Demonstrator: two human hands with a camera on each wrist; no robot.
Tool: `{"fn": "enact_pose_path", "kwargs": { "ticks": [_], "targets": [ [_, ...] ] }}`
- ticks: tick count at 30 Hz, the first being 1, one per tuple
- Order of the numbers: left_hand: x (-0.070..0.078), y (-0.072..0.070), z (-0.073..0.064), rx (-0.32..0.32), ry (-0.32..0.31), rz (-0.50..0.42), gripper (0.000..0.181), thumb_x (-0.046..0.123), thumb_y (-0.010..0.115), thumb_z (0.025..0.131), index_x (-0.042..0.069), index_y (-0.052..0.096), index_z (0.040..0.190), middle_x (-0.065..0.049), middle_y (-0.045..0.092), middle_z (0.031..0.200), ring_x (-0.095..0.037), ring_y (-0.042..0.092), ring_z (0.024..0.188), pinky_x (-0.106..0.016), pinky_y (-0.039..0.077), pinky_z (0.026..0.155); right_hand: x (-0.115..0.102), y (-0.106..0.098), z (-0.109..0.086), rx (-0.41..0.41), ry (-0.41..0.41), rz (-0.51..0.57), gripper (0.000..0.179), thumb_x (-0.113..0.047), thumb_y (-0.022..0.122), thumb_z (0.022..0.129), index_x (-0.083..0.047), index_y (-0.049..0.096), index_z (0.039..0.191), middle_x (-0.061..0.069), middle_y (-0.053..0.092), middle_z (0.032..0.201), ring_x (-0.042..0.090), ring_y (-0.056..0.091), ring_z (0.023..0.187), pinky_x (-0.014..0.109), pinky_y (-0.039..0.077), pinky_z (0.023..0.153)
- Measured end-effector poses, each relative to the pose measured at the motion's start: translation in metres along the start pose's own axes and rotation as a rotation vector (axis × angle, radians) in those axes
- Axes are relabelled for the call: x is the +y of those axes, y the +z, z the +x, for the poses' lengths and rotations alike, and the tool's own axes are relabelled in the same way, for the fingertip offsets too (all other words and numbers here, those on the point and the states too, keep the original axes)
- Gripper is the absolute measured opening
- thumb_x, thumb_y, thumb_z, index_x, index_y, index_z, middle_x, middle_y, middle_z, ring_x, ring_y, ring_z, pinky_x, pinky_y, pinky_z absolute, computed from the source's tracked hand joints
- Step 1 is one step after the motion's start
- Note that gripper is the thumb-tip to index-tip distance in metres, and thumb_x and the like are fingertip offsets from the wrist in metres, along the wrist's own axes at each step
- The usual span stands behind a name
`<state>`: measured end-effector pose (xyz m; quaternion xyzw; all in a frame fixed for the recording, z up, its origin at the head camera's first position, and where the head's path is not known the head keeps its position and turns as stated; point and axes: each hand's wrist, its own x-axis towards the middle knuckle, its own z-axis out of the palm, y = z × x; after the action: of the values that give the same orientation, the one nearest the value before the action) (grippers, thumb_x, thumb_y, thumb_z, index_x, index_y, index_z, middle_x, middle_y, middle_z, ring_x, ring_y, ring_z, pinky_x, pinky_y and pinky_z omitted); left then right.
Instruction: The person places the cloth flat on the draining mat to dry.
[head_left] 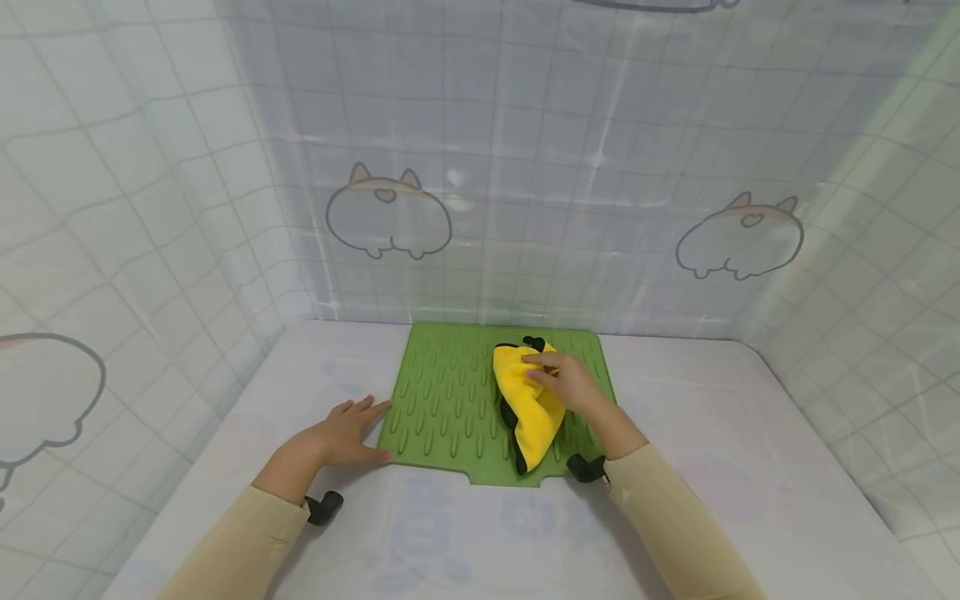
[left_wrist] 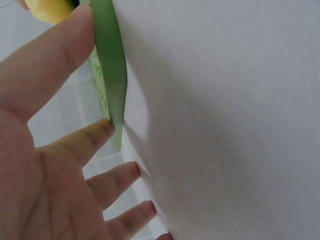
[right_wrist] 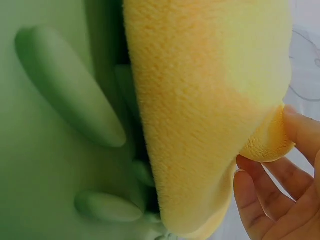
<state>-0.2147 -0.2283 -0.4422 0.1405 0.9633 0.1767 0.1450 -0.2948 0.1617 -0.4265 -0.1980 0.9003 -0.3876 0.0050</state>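
Note:
A fluffy yellow cloth with black edging lies bunched on the right half of a green mat that has raised oval nubs. My right hand pinches a fold of this cloth between thumb and fingers, as the right wrist view shows up close. At the mat's near left corner, my left hand rests with its fingers spread. In the left wrist view its thumb presses on the mat's edge, and the index fingertip touches the mat's side further along.
The mat lies on a pale table cover with faint prints. White grid-patterned curtains with cartoon animal outlines stand close behind and on both sides. Black wrist-worn devices show at both cuffs.

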Motion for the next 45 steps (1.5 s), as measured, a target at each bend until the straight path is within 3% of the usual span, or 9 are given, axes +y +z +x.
{"fn": "enact_pose_path", "kwargs": {
  "ticks": [10,21,27,33,37,45],
  "targets": [
    [-0.004,0.001,0.003,0.001,0.015,0.000,0.096,0.053,0.077,0.083,0.005,0.036,0.154,-0.034,0.026,0.156,-0.065,0.020,0.137,-0.078,0.027,0.102,-0.005,-0.011,-0.008,0.021,-0.032,0.013,0.037,-0.023,0.063,0.101,-0.012,0.064,0.136,0.010,0.062,0.136,0.029,0.064,0.113,0.044,0.054,0.095],
    [-0.003,-0.003,0.003,-0.011,0.003,-0.022,0.094,0.049,0.079,0.082,0.004,0.038,0.154,-0.034,0.028,0.155,-0.063,0.021,0.138,-0.077,0.026,0.103,-0.014,-0.030,-0.024,0.072,-0.001,0.022,0.041,-0.027,0.063,0.100,-0.015,0.061,0.139,0.005,0.062,0.137,0.025,0.064,0.114,0.044,0.054,0.094],
    [0.004,-0.010,0.006,-0.042,-0.031,-0.054,0.088,0.048,0.075,0.086,0.002,0.039,0.152,-0.035,0.027,0.155,-0.061,0.022,0.140,-0.075,0.024,0.107,-0.010,-0.039,-0.029,0.103,-0.007,0.015,0.038,-0.026,0.062,0.101,-0.015,0.062,0.138,0.008,0.063,0.134,0.027,0.064,0.113,0.046,0.054,0.093],
    [0.020,-0.020,0.016,-0.056,-0.090,-0.131,0.078,0.042,0.069,0.093,-0.004,0.041,0.149,-0.035,0.031,0.153,-0.055,0.030,0.140,-0.068,0.029,0.109,-0.003,-0.044,-0.027,0.131,0.006,0.007,0.041,-0.028,0.060,0.102,-0.011,0.061,0.139,0.013,0.062,0.135,0.031,0.063,0.114,0.048,0.054,0.093],
    [0.032,-0.024,0.028,-0.022,-0.046,-0.148,0.074,0.036,0.066,0.097,-0.006,0.037,0.150,-0.033,0.036,0.152,-0.051,0.032,0.140,-0.063,0.030,0.111,0.000,-0.046,-0.026,0.163,0.034,-0.002,0.041,-0.029,0.060,0.103,-0.011,0.061,0.139,0.013,0.062,0.135,0.033,0.062,0.114,0.050,0.054,0.091],
    [0.049,-0.029,0.063,0.123,0.086,-0.181,0.067,0.037,0.058,0.102,0.002,0.036,0.154,-0.024,0.038,0.154,-0.045,0.035,0.142,-0.060,0.030,0.113,0.008,-0.046,-0.024,0.219,0.133,0.027,0.040,-0.029,0.058,0.103,-0.012,0.060,0.140,0.013,0.062,0.133,0.034,0.059,0.117,0.051,0.054,0.089]
  ]
}}
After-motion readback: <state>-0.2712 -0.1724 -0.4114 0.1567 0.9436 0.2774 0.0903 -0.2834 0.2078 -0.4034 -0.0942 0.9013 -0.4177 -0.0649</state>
